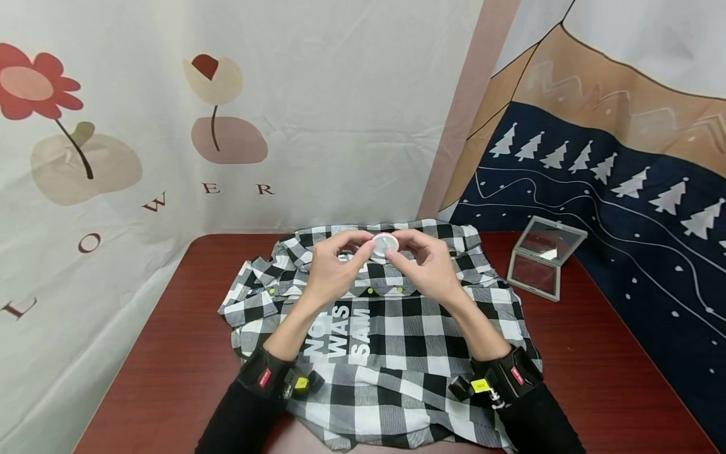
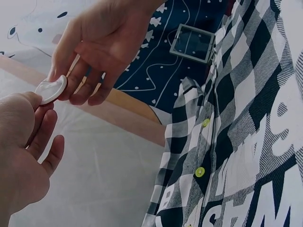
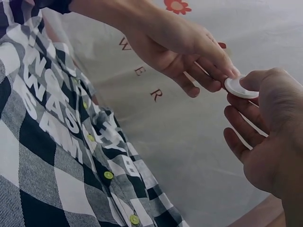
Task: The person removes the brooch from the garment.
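Note:
Both hands pinch a small round white disc [image 1: 385,244] with a reddish edge, held up over the collar end of a black-and-white checked shirt [image 1: 420,328]. My left hand [image 1: 334,268] grips its left side between thumb and fingers. On the opposite side, the right hand [image 1: 428,268] pinches it the same way. Seen from the left wrist, the disc [image 2: 51,90] shows a pale, slightly glossy face and a raised rim. The shirt lies spread on the table, with yellow-green buttons [image 3: 108,175] and white printed lettering [image 1: 338,331].
An unfolded square mirror [image 1: 533,274] in a pale frame stands at the right of the dark red wooden table [image 1: 170,353]. Behind the table hangs a printed curtain [image 1: 340,126] with flowers, beside a navy cloth [image 1: 567,195] patterned with white trees.

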The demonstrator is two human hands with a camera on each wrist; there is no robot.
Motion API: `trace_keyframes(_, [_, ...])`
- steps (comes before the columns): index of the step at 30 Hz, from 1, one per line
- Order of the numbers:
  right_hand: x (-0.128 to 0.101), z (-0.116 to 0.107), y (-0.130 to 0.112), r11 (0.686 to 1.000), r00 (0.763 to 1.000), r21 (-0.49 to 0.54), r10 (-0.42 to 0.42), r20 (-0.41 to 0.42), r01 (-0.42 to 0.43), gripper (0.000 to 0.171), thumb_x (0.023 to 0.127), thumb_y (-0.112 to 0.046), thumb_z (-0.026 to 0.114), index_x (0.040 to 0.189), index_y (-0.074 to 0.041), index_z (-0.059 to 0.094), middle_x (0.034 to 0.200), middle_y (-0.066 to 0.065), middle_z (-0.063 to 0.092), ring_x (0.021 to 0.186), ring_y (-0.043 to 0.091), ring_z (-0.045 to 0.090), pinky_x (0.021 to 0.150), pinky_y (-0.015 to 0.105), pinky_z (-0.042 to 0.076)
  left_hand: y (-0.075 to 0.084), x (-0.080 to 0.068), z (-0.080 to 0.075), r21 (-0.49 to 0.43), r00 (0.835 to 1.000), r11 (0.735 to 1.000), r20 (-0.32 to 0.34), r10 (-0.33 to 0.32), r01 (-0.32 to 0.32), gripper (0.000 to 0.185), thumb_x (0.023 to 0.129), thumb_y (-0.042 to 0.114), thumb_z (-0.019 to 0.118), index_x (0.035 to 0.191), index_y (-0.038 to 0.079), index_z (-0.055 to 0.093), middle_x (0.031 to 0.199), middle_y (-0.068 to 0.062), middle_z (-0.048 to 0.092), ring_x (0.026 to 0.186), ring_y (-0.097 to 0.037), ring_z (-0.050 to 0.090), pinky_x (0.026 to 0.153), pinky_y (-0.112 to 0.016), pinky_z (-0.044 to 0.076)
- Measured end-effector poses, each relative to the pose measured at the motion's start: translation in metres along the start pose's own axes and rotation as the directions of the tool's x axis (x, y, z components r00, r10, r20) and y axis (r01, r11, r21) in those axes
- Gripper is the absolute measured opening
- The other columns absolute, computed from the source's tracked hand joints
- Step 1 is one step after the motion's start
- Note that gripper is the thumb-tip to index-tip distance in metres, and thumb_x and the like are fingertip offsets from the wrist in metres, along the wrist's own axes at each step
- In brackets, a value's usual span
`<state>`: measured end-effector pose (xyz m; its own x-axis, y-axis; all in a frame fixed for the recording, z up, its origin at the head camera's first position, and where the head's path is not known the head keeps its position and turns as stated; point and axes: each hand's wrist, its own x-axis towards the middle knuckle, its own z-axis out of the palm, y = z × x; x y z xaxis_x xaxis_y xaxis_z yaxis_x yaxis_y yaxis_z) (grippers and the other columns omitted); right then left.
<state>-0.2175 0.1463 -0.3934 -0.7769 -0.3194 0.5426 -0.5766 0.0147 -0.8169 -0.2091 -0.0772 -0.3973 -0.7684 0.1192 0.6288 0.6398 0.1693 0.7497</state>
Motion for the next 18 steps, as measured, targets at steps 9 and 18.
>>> trace_keyframes(9, [0.0005, 0.0, 0.0001, 1.0, 1.0, 0.025, -0.009, -0.011, 0.009, 0.026, 0.102, 0.009, 0.074, 0.127, 0.009, 0.077, 0.106, 0.001, 0.08, 0.089, 0.009, 0.069, 0.083, 0.019, 0.06, 0.0033, -0.0004, 0.0017, 0.005, 1.0, 1.0, 0.009, -0.022, 0.021, 0.013, 0.104, 0.005, 0.08, 0.116, 0.003, 0.085, 0.104, -0.014, 0.085, 0.088, -0.016, 0.075, 0.085, -0.022, 0.061])
trace_keyframes(18, [-0.0003, -0.0002, -0.0008, 1.0, 1.0, 0.023, 0.01, -0.028, -0.009, 0.021, 0.102, 0.008, 0.075, 0.123, 0.009, 0.078, 0.104, -0.007, 0.08, 0.088, 0.007, 0.07, 0.083, 0.019, 0.06, 0.0026, -0.0009, 0.0029, -0.022, 1.0, 1.0, 0.025, 0.004, -0.004, 0.013, 0.103, 0.004, 0.081, 0.115, 0.002, 0.084, 0.103, -0.013, 0.085, 0.089, -0.014, 0.074, 0.082, -0.024, 0.062])
